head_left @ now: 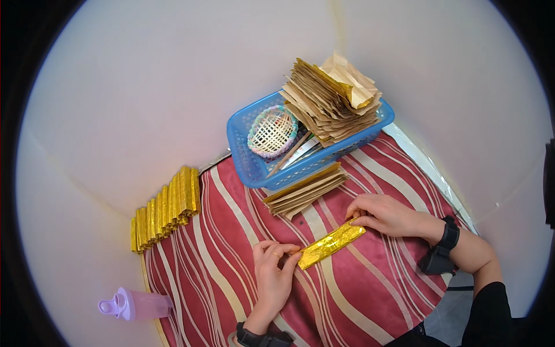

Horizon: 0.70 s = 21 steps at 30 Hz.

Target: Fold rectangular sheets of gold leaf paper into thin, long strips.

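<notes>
In front of the blue basket [312, 166], the left hand [272, 277] and right hand [386, 215] pinch opposite ends of the gold foil strip [332, 245], apparently keeping it straight, while the paper stack [304, 191] sits just before the basket, probably for easy reach.

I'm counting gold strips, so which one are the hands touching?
The lone gold strip, with the left hand at one end and the right hand at the other; the remaining gold strips sit bunched together farther left.

The long gold foil strip [332, 246] is glossy and wrinkled; the far blue rectangular plastic basket [306, 169] looks smooth.
</notes>
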Tool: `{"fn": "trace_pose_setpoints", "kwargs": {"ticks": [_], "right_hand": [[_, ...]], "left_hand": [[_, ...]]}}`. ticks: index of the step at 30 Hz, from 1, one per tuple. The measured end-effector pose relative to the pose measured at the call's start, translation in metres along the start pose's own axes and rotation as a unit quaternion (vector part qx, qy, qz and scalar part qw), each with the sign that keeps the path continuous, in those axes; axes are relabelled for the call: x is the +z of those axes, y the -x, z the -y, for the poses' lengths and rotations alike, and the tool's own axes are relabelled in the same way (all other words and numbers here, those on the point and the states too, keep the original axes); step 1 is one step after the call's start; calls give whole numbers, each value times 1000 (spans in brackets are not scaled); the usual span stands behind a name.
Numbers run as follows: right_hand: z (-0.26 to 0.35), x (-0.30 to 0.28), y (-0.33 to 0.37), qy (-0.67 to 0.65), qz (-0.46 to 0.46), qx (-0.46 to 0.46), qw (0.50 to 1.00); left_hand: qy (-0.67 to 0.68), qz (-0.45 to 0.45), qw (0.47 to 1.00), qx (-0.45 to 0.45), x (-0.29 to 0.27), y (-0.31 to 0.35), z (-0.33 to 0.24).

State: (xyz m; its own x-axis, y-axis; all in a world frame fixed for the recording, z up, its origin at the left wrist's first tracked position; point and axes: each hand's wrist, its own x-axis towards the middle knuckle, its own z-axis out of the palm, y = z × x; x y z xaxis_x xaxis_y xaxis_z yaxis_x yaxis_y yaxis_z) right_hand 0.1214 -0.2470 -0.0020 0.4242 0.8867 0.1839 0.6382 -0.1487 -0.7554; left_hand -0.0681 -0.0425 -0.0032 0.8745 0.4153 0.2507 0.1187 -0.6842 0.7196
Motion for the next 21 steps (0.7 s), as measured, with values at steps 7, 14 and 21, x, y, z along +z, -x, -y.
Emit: {"fn": "trace_pose_setpoints", "kwargs": {"ticks": [7,14,21], "right_hand": [[-8,-3,-1,-2,3,-103,995],[-9,-6,3,-4,-35,-105,994],[-9,-6,2,-36,-33,-96,994]], "left_hand": [[-36,15,994,99,-4,-1,5],[-6,49,990,130,-5,1,2],[-3,59,990,130,-4,3,5]]}}
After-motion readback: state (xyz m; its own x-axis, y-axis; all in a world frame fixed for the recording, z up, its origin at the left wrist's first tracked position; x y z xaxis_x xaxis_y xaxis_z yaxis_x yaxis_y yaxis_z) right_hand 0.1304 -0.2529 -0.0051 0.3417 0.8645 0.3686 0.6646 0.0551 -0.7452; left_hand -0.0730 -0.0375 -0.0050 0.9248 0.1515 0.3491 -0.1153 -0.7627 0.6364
